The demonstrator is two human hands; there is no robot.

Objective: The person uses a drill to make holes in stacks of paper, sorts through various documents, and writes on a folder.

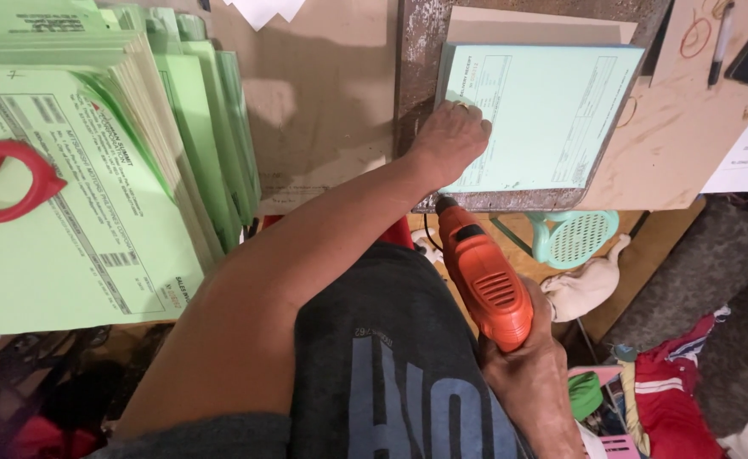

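My left hand (449,140) presses flat on the left edge of a pale green printed pad of forms (552,110) that lies on a worn metal plate (415,59). My right hand (523,361) grips an orange electric drill (484,276) held low, below the plate's near edge, its nose pointing up toward the pad's lower left corner. The drill tip sits just under the plate edge and is not touching the pad.
A tall fanned stack of green forms (93,195) fills the left, with red scissor handles (4,178) lying on it. Brown cardboard (323,93) lies between stack and plate. A pen (720,42) lies at top right. A green plastic stool (574,238) and cloth sit on the floor.
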